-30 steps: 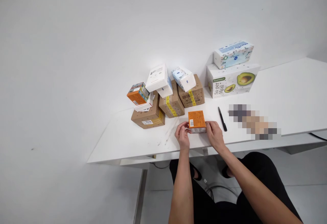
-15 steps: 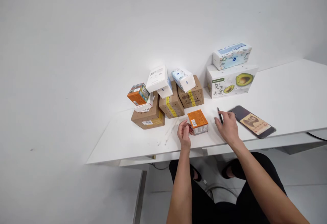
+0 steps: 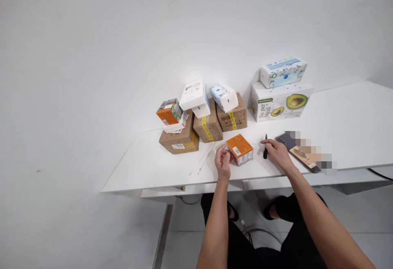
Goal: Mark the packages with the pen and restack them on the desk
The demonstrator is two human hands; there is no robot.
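A small orange box (image 3: 240,149) lies on the white table (image 3: 153,170) near its front edge. My left hand (image 3: 223,163) grips the box's left end, fingers curled round it. My right hand (image 3: 275,153) rests just right of the box, its fingers closed on a black pen (image 3: 265,146) that stands tilted off the table. A dark phone (image 3: 297,151) lies directly right of that hand.
Behind the orange box stand three brown cartons (image 3: 208,126) with smaller white, blue and orange boxes (image 3: 169,112) piled on them. At the back right an avocado-printed box (image 3: 281,102) carries a tissue pack (image 3: 283,72). A wall rises behind.
My right hand let go of the orange box, moved right and picked up the pen. The left hand kept hold of the box, which has turned slightly.
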